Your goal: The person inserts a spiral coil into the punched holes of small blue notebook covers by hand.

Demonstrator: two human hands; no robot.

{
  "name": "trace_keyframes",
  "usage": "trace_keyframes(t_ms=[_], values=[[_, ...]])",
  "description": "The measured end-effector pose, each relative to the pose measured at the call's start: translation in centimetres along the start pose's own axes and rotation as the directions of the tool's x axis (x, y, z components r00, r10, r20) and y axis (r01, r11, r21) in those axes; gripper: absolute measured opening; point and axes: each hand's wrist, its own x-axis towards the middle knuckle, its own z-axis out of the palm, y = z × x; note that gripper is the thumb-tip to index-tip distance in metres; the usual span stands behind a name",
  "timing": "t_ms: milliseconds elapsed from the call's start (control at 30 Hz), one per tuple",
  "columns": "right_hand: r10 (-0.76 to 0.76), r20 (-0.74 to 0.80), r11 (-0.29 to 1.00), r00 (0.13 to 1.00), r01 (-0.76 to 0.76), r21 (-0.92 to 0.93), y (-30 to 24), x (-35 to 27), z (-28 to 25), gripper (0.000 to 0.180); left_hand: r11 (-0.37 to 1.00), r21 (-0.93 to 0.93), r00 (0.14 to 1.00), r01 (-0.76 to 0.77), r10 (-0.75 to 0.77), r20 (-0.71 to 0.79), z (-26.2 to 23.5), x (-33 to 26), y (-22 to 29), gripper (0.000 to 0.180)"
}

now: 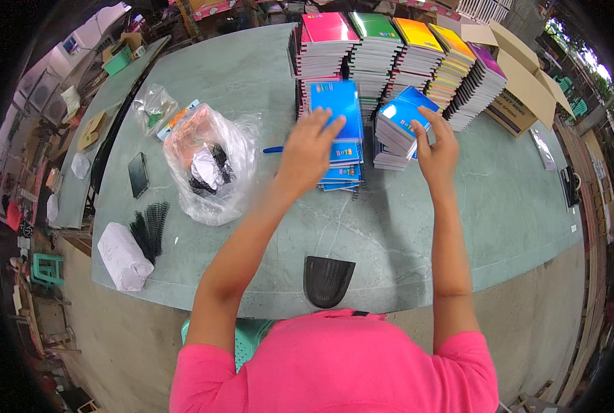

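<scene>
My left hand [310, 148] is closed at the left edge of a blue spiral notebook [347, 103], its thumb over the cover. The hand is slightly blurred. Below that notebook lies an uneven pile of blue notebooks [341, 173]. My right hand [437, 146] has thumb and fingers apart, touching the near right corner of a second stack of blue notebooks [404, 115]. This stack's upper part sits askew over the lower part. A blue pen [272, 149] pokes out left of the first pile, partly hidden by my left hand.
Tall notebook stacks with pink [327, 27], green [375, 26], yellow [417, 34] and purple [486, 62] covers stand behind. An open carton [523, 96] is at right. Leftward lie a plastic bag [214, 165], black spiral coils [150, 230] and a white bundle [124, 256]. A black scoop-shaped piece [327, 281] lies near me.
</scene>
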Motion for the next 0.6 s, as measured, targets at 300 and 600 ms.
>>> trace_keyframes(t_ms=[300, 600], values=[[0.035, 0.409, 0.870, 0.912, 0.174, -0.461, 0.9, 0.1, 2.7, 0.030, 0.996, 0.029, 0.978, 0.085, -0.089, 0.190, 0.1, -0.6, 1.2, 0.057], [0.135, 0.358, 0.954, 0.924, -0.023, -0.299, -0.6, 1.2, -1.0, 0.020, 0.907, -0.377, 0.982, 0.188, -0.166, 0.089, -6.0, -0.9, 6.2, 0.044]])
